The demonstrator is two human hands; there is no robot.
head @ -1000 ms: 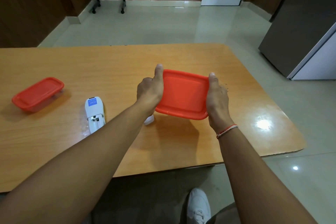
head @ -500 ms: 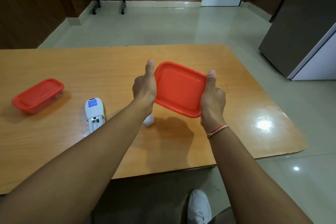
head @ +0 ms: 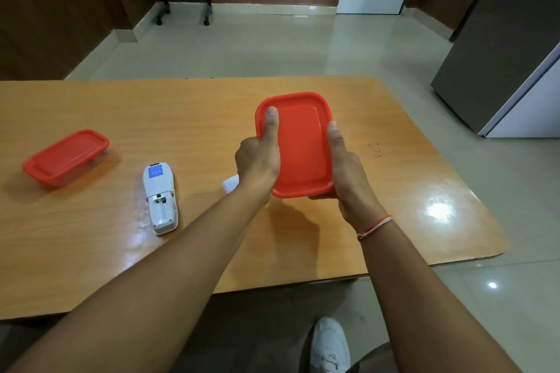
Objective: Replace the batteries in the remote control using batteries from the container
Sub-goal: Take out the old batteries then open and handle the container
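At the bottom edge a white shoe (head: pixel 331 345) stands on the floor under the worktop (head: pixel 394 197). Above the worktop, both hands grip one red-lidded container (head: pixel 298 145), which is lifted and tilted toward the camera. The left hand (head: pixel 257 160) is closed on its left side with the thumb on the lid; the right hand (head: pixel 345 163) is closed on its right side, thumb along the edge. A small white piece (head: pixel 230 184) lies just behind the left wrist. To the left, the remote control (head: pixel 160 197) lies face down, its battery compartment open and without batteries. Farther left a second red-lidded container (head: pixel 65 157) rests on the worktop. A grey fridge (head: pixel 500 39) stands far right.
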